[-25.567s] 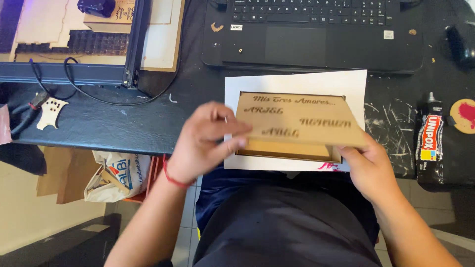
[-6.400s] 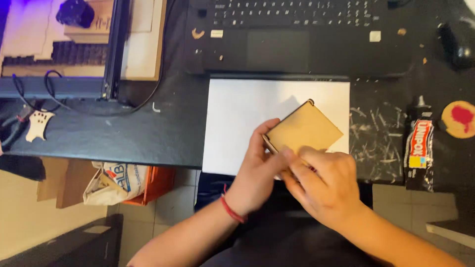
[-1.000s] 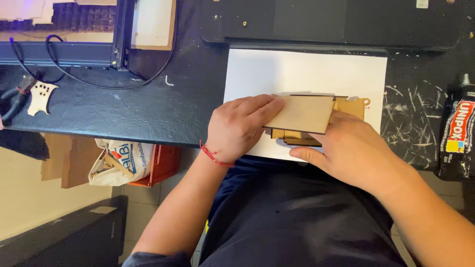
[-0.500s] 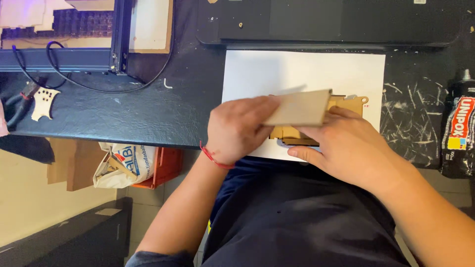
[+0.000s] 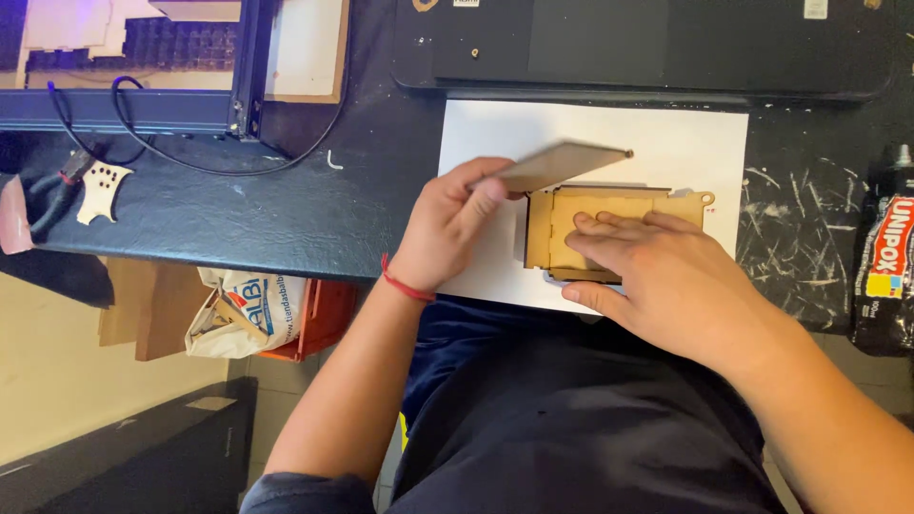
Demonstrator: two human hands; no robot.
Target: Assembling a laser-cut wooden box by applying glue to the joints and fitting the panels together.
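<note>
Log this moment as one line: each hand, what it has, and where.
left hand: holds thin wooden panel tilted, raised | right hand: fingers pressing flat on wooden frame piece | base: white sheet on dark table

The dark table (image 5: 286, 214) has white scratch marks on the right. A white sheet of paper (image 5: 666, 143) lies flat on it. A black laptop (image 5: 647, 48) sits behind the paper. A glue tube (image 5: 885, 266) lies at the right edge.

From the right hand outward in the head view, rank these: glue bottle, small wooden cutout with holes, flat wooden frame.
1. flat wooden frame, under the right hand's fingers, on white paper.
2. glue bottle, far right table edge.
3. small wooden cutout with holes, far left, by the cables.
</note>
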